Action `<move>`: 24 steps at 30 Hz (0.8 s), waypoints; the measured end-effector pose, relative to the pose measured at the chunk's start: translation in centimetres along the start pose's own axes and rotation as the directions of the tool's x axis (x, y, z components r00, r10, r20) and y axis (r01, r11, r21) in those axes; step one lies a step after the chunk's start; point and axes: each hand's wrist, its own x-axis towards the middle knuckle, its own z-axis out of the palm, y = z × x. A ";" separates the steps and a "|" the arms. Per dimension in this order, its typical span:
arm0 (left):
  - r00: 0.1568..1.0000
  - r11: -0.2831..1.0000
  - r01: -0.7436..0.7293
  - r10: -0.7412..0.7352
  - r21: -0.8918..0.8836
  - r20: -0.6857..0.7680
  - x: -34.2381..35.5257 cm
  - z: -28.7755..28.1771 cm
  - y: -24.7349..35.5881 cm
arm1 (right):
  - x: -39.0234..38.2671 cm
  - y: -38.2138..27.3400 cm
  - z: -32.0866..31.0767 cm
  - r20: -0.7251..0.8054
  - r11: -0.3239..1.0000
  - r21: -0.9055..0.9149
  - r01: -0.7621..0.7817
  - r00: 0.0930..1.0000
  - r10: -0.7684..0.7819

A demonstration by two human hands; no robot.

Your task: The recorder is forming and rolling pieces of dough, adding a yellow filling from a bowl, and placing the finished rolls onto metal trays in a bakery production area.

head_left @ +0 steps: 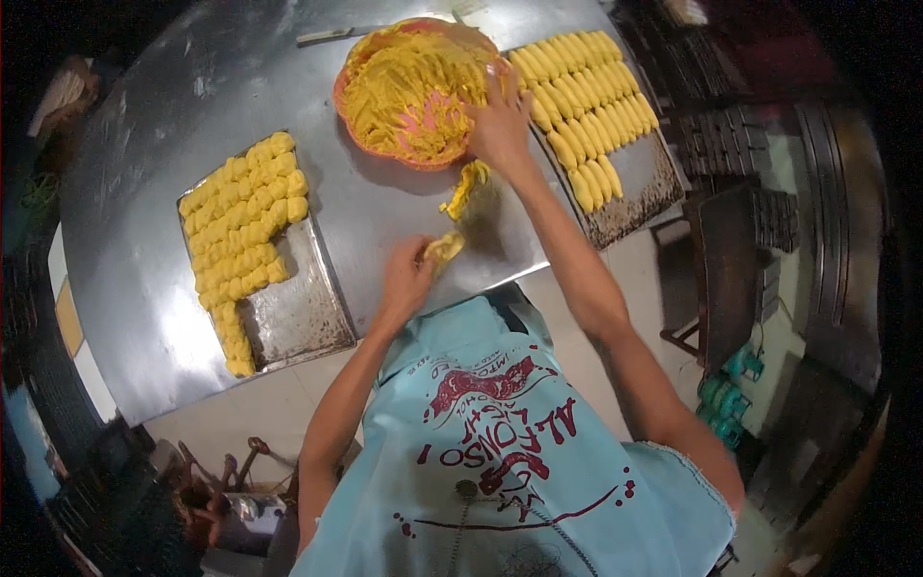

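Note:
My left hand (409,277) is near the table's front edge, its fingers closed on a small flattened piece of yellow dough (445,248). Over the right rim of a round orange-pink bowl (358,137) is my right hand (500,127), fingers stretched and apart; nothing shows in them. Thick yellow filling (404,72) fills much of the bowl, with the pink bottom showing in places. Between the bowl and my left hand lies a strip of yellow scraps (468,188) on the metal table.
On the left, a metal tray (306,306) carries rows of yellow dough balls (245,226). Another tray (630,197) on the right holds rows of finger-shaped dough rolls (582,106). A flat long-handled tool (332,36) lies behind the bowl. Dark racks (726,144) stand to the right.

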 end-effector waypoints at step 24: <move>0.932 0.949 -0.313 0.312 -0.027 0.183 9.5 -2.6 -8.2 | -21.8 -11.6 10.3 -0.023 0.958 -0.198 0.205 0.977 -0.214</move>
